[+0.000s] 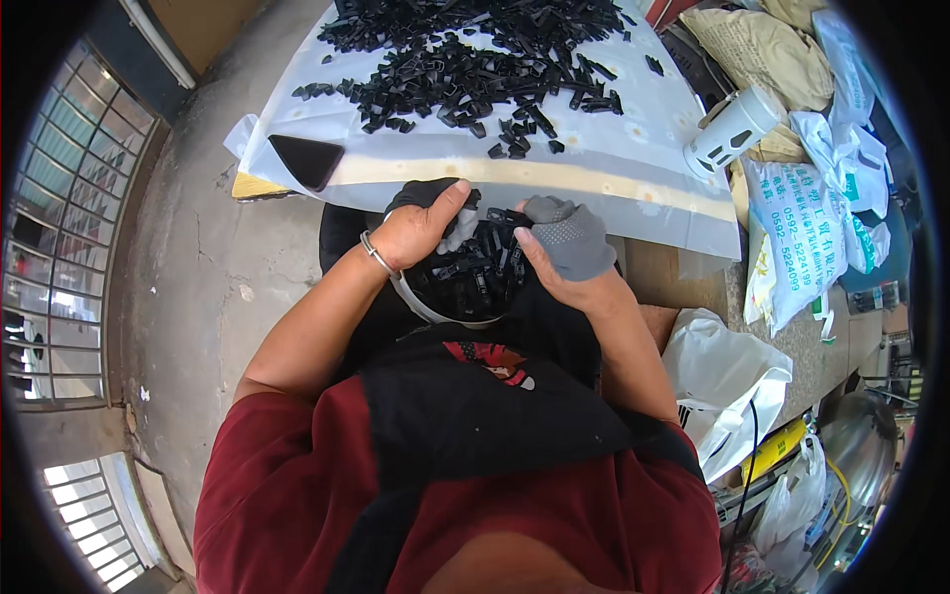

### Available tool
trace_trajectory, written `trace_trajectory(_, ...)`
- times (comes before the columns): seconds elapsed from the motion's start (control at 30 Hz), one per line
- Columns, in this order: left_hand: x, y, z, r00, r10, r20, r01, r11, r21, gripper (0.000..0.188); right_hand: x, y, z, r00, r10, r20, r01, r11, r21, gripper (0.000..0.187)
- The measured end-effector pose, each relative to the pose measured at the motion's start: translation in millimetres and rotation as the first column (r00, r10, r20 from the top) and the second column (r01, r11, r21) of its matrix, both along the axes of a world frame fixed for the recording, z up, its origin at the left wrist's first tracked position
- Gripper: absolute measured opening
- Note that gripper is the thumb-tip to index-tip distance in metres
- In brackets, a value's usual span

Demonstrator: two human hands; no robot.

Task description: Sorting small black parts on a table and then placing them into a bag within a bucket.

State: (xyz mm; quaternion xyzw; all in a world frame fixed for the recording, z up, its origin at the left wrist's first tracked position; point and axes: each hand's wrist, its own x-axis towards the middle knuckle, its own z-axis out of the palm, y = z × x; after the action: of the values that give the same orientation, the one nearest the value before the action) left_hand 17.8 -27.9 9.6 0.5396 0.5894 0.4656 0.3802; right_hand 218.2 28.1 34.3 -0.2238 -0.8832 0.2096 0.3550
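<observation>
My left hand [427, 226], in a black and grey glove with the thumb bare, is closed over the left side of a round container [432, 313] in my lap. Whatever lies between its fingers is hidden. Opposite it, my right hand [566, 241] wears a grey dotted glove, its thumb also bare. Its fingers are curled, and a small black plastic piece [521, 206] shows at their tips. Many similar black plastic pieces [480, 272] fill the container below both hands. The hands are a short gap apart.
A large heap of black pieces [465, 79] covers the far part of the table, which has a pale cloth [396, 170]. A dark phone [307, 161] lies near its left edge, a white tumbler [732, 131] at the right. Sacks [757, 54] and a white bag [722, 381] crowd my right side.
</observation>
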Motion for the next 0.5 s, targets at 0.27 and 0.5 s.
trace_trajectory(0.27,4.3,-13.8,28.2,0.974,-0.163,-0.157,0.142,0.98,-0.14,0.039,3.6,-10.7,7.0,0.981,-0.114,0.16,0.046,0.923,0.381,0.02)
trace_trajectory(0.5,32.1,-19.9,28.0,0.901,-0.08,-0.427,0.146,0.981,0.126,0.037,-6.0,-23.0,13.0,0.916,-0.244,0.317,0.043,0.849,0.527,0.021)
